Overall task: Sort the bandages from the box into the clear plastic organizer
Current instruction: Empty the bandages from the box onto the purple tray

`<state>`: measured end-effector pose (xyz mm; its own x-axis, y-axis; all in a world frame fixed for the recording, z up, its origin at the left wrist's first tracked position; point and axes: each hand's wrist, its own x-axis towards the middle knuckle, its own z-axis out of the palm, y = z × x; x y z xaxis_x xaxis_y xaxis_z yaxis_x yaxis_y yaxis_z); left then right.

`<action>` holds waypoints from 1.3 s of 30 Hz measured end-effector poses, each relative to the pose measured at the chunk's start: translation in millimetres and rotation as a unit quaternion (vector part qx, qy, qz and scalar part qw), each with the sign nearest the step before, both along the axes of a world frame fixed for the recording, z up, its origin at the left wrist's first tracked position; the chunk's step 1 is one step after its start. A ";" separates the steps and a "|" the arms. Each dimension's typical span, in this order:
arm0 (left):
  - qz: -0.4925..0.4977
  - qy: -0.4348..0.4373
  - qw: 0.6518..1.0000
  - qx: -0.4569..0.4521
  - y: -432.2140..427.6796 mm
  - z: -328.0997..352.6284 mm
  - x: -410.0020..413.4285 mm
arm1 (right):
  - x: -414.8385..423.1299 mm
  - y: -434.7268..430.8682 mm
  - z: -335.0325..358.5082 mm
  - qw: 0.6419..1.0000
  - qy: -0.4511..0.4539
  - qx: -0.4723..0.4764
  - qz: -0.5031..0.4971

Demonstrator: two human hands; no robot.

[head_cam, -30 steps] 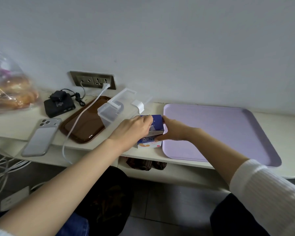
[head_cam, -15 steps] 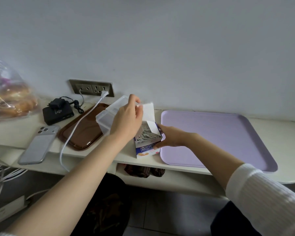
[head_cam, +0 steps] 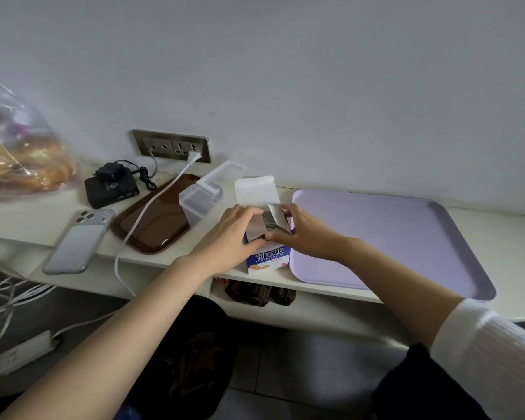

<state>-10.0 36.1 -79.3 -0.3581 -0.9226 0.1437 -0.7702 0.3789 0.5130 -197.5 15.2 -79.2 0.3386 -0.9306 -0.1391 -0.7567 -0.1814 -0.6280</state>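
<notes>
Clearly the box (head_cam: 267, 259) is light, thin card and dents easily. The left hand (head_cam: 235, 234) curls round its side, and the right hand (head_cam: 308, 234) pinches a flap. Between the fingertips lie the bandages (head_cam: 270, 224), thin and slippery; pinch their top edges. Their number is hidden. The clear plastic organizer (head_cam: 202, 200) stands just beyond the left fingers.

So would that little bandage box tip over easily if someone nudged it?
Probably: the bandage box is thin card standing upright on a narrow base, so likely light and tippy. Its open top flap looks bendy and crushable. Both the left hand and right hand hold it, which suggests it needs steadying.
</notes>
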 end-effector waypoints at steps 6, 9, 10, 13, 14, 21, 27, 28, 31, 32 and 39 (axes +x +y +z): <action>0.040 0.043 0.998 0.034 -7.4 2.7 -4.0 | -9.4 -9.7 9.5 0.995 -0.052 -0.062 -0.063; 0.089 0.124 0.988 0.025 -6.7 1.7 -10.0 | -22.3 -13.7 9.9 0.990 -0.062 -0.084 -0.094; 0.108 0.163 0.981 0.019 -4.9 1.9 -11.9 | -25.8 -13.2 9.6 0.989 -0.011 -0.121 -0.084; 0.184 0.265 0.946 0.014 -1.0 3.1 -13.5 | -26.5 -9.5 10.1 0.952 0.098 -0.289 0.001; 0.207 0.281 0.937 0.018 -0.4 2.2 -12.1 | -23.1 -6.6 11.3 0.949 0.096 -0.298 0.033; 0.287 0.172 0.942 0.030 2.9 -5.5 -8.0 | -1.3 -5.7 16.5 0.972 0.153 -0.155 0.085; 0.316 0.002 0.948 0.025 0.1 0.1 -11.9 | 7.5 -9.6 21.6 0.965 0.187 -0.160 0.087; 0.318 0.019 0.948 0.023 -0.9 1.8 -12.7 | 7.8 -10.2 21.2 0.965 0.188 -0.162 0.083; 0.321 0.041 0.946 0.009 -3.7 8.0 -17.5 | 3.5 -11.6 18.7 0.961 0.193 -0.181 0.081; 0.320 0.044 0.946 0.001 -5.2 10.3 -19.6 | 0.4 -11.7 17.6 0.957 0.196 -0.196 0.083; 0.288 0.086 0.953 -0.030 -19.9 32.9 -38.0 | -30.7 -9.6 29.4 0.959 0.128 -0.252 -0.032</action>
<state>-48.0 16.2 -46.4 0.2392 -0.9474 0.2125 -0.7655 -0.0494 0.6416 -228.3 5.6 -49.8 0.2927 -0.9191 0.2638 -0.8940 -0.3610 -0.2655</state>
